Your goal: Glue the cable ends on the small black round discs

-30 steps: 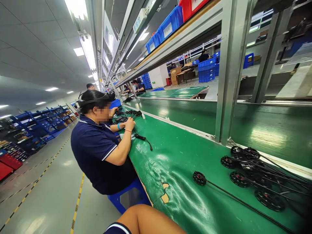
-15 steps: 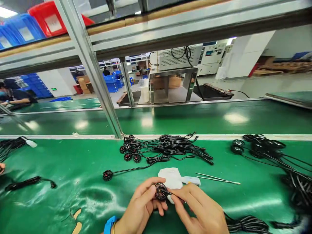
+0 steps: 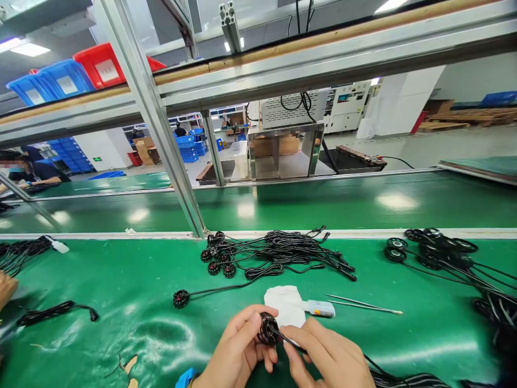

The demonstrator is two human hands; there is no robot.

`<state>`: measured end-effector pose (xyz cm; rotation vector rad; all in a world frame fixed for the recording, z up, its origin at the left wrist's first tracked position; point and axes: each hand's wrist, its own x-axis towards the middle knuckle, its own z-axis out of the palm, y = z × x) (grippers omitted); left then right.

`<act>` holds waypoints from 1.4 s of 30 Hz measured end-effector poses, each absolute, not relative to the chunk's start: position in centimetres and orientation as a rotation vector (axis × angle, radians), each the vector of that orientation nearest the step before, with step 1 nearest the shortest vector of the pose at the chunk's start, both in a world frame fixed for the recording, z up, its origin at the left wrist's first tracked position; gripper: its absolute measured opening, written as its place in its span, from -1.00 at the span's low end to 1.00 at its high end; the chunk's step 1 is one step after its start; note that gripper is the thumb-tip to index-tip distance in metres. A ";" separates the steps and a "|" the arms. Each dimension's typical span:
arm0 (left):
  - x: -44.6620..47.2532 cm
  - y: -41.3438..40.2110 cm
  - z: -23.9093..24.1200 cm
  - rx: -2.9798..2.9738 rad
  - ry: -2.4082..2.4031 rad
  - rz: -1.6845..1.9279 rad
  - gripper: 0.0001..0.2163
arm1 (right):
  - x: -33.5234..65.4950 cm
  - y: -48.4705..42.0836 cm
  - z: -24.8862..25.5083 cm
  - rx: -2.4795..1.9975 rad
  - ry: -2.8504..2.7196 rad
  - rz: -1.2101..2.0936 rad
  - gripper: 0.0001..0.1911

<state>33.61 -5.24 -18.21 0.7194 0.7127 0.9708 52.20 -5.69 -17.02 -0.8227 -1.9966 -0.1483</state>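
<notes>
My left hand (image 3: 238,345) is closed around the rim of a small round black part (image 3: 267,328) with a spoked face. From that part a black cable (image 3: 294,343) runs to my right hand (image 3: 327,353), which pinches it between thumb and fingers close to the round part. Just beyond my hands lie a white cloth or tissue (image 3: 283,302) and a small clear bottle (image 3: 321,309) with a label. A pair of metal tweezers (image 3: 363,305) rests to the right of the bottle. The cable's coiled length (image 3: 407,380) lies at the lower right, partly cut off.
A pile of cabled round parts (image 3: 274,250) lies at the bench's back edge; one such part (image 3: 181,298) sits apart. More cabled parts (image 3: 440,248) lie right. A metal post (image 3: 169,145) rises behind. Another person's hand (image 3: 7,288) is at the left edge.
The view has tilted up a little, so the scene sits lower. The round part has turned in my left hand, its face now more sideways. The other person's hand shows more at left.
</notes>
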 end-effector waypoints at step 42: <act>33.4 -5.4 -16.8 0.734 0.775 0.980 -0.65 | 52.3 -6.1 -17.5 -0.954 -1.908 -0.022 -0.82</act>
